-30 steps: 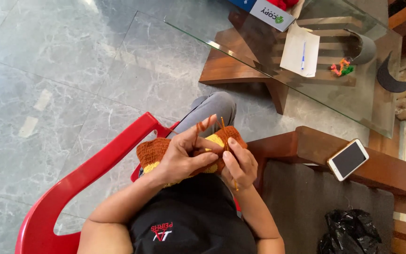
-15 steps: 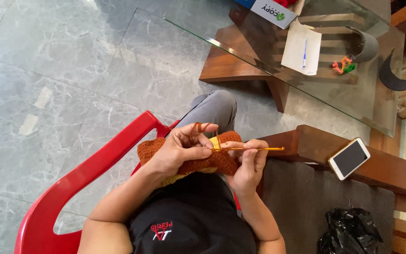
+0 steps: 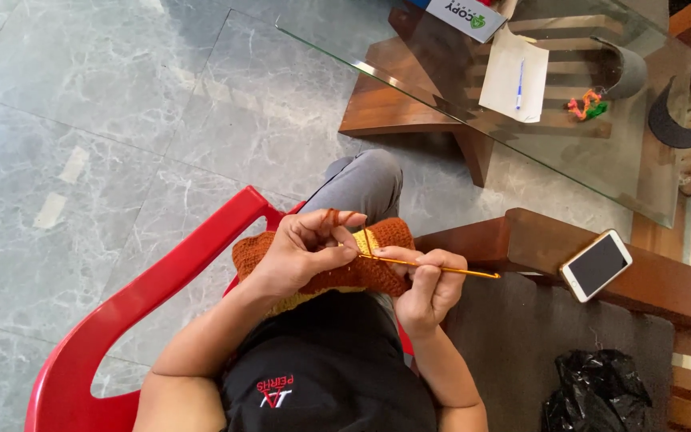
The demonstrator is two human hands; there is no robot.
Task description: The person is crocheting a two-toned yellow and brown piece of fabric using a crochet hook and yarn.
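Right hand [image 3: 428, 286] grips crochet hook [image 3: 433, 268]; left hand [image 3: 301, 252] pinches orange crochet piece [image 3: 361, 272].

A smartphone [image 3: 596, 265] is lying on the wooden armrest [image 3: 649, 284]; beyond it a glass tabletop [image 3: 441, 60] is carrying a paper sheet [image 3: 505, 76] and blue pen [image 3: 519, 84]; below it, a black bag [image 3: 597, 392] is sitting.

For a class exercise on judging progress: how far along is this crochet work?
Done: a sizeable orange-brown crocheted piece with a yellow edge already lies on the lap. In hand: the left hand holds the fabric with yarn looped over its fingers, while the right hand has a grip on the yellow crochet hook, whose tip sits at the fabric edge. Left: the final size cannot be told.
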